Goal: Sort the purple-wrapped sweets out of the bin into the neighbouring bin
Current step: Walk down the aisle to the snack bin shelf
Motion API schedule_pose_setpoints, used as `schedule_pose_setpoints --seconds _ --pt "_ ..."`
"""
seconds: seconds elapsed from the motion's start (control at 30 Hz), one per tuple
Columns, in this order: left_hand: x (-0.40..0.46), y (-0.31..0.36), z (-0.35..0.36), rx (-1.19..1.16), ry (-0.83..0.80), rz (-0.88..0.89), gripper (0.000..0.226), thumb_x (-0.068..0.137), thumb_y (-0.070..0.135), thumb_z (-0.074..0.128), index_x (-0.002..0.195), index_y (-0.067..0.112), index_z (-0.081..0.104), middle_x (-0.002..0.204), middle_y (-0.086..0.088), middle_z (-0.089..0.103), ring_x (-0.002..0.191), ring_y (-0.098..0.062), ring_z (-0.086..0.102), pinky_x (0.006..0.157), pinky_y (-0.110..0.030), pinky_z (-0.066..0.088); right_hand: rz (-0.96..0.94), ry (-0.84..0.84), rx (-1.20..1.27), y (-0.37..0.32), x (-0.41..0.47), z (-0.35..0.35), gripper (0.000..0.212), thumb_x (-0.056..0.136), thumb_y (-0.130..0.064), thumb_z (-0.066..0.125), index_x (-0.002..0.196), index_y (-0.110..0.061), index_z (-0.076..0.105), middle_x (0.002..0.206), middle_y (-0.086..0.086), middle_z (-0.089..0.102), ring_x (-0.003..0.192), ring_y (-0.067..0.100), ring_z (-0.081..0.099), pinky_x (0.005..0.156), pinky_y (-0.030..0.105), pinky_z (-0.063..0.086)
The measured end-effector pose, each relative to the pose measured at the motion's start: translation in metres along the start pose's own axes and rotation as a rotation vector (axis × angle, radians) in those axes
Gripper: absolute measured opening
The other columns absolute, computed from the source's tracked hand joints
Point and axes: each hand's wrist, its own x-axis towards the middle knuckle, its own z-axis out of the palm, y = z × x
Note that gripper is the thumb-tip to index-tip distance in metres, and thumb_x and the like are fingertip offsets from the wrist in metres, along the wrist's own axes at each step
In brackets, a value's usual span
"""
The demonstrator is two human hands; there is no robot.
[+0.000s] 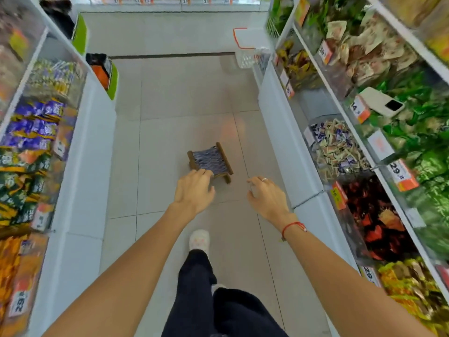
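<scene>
- On the aisle floor point(170, 98), one small woven stool point(210, 159) stands between two shelf rows.
- Left hand point(193, 190): grip spread, fingertips touching the stool.
- Right hand point(266, 196): grip loose, holding nothing.
- One phone point(381, 102) lies on the right shelf.

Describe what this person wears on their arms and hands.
Both forearms are bare, with no sleeves in view. The right hand has a silver-coloured ring on one finger, and a thin red string bracelet circles the right wrist. The left hand and its wrist carry no jewellery that can be seen.
</scene>
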Motion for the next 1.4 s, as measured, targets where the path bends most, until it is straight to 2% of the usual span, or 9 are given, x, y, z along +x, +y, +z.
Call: schedule_pose_setpoints --seconds 0.07,0.33,0.67,0.8,0.97,1.07,1.17,1.23,1.4 --pt "0.051 -0.005 -0.004 0.01 -0.012 0.033 0.037 0.094 0.029 0.048 0.129 0.02 0.052 0.124 0.0 0.06 0.11 -0.022 0.054 0.079 -0.034 0.045 0.042 0.015 0.029 0.006 0.045 -0.008 0.04 0.09 -0.01 0.046 0.129 -0.012 0.055 0.122 0.008 0.06 0.104 0.029 0.058 0.072 0.033 0.044" --pt "0.232 0.017 -0.025 0.045 -0.109 0.192 0.033 0.093 0.027 0.048 0.123 0.015 0.056 0.12 -0.004 0.062 0.107 -0.025 0.057 0.08 -0.037 0.05 0.2 0.079 0.131 0.053 0.178 -0.049 0.04 0.093 -0.013 0.047 0.133 -0.016 0.053 0.13 0.009 0.057 0.112 0.029 0.057 0.085 0.035 0.047" --pt "0.448 0.108 -0.018 0.007 -0.129 0.291 0.037 0.096 0.025 0.045 0.131 0.017 0.051 0.131 -0.002 0.056 0.116 -0.02 0.052 0.083 -0.033 0.046 0.31 0.132 0.15 0.179 0.33 -0.111 0.037 0.094 -0.018 0.05 0.13 -0.015 0.055 0.124 0.007 0.06 0.112 0.027 0.056 0.086 0.038 0.049" --pt "0.5 0.14 -0.019 -0.05 -0.147 0.337 0.039 0.094 0.019 0.045 0.133 0.016 0.05 0.13 -0.003 0.056 0.115 -0.021 0.053 0.08 -0.032 0.047 0.393 0.147 0.173 0.221 0.366 -0.125 0.036 0.093 -0.017 0.052 0.128 -0.015 0.056 0.12 0.009 0.062 0.108 0.028 0.058 0.084 0.04 0.05" --pt "0.58 0.174 -0.022 -0.02 -0.205 0.421 0.038 0.095 0.022 0.045 0.133 0.016 0.05 0.134 -0.002 0.053 0.115 -0.024 0.053 0.08 -0.034 0.046 0.493 0.099 0.241 0.265 0.409 -0.133 0.036 0.094 -0.016 0.051 0.129 -0.015 0.055 0.124 0.009 0.06 0.113 0.027 0.056 0.09 0.039 0.049" --pt "0.634 0.201 -0.018 0.049 -0.232 0.526 0.04 0.094 0.02 0.046 0.133 0.017 0.049 0.133 -0.003 0.054 0.115 -0.023 0.051 0.081 -0.034 0.045 0.555 0.125 0.275 0.29 0.429 -0.134 0.035 0.095 -0.017 0.05 0.129 -0.015 0.056 0.125 0.007 0.059 0.113 0.026 0.056 0.089 0.037 0.049" --pt "0.687 0.232 -0.015 0.084 -0.299 0.644 0.042 0.096 0.023 0.042 0.138 0.018 0.044 0.141 -0.002 0.047 0.124 -0.022 0.046 0.093 -0.034 0.041 0.656 0.156 0.302 0.311 0.447 -0.132 0.03 0.093 -0.017 0.052 0.122 -0.014 0.059 0.116 0.008 0.063 0.107 0.028 0.059 0.083 0.034 0.047" --pt "0.718 0.248 -0.011 0.117 -0.317 0.745 0.041 0.097 0.024 0.042 0.137 0.02 0.044 0.14 0.0 0.047 0.124 -0.021 0.046 0.095 -0.035 0.041 0.749 0.19 0.33 0.322 0.459 -0.129 0.03 0.091 -0.015 0.053 0.12 -0.013 0.061 0.112 0.009 0.065 0.104 0.028 0.061 0.081 0.033 0.048" --pt "0.781 0.274 0.015 0.231 -0.355 0.959 0.035 0.094 0.022 0.045 0.128 0.022 0.05 0.126 0.001 0.055 0.115 -0.019 0.052 0.089 -0.034 0.045 0.976 0.237 0.39 0.335 0.494 -0.117 0.036 0.093 -0.018 0.052 0.128 -0.014 0.057 0.122 0.01 0.063 0.113 0.028 0.058 0.092 0.036 0.047"
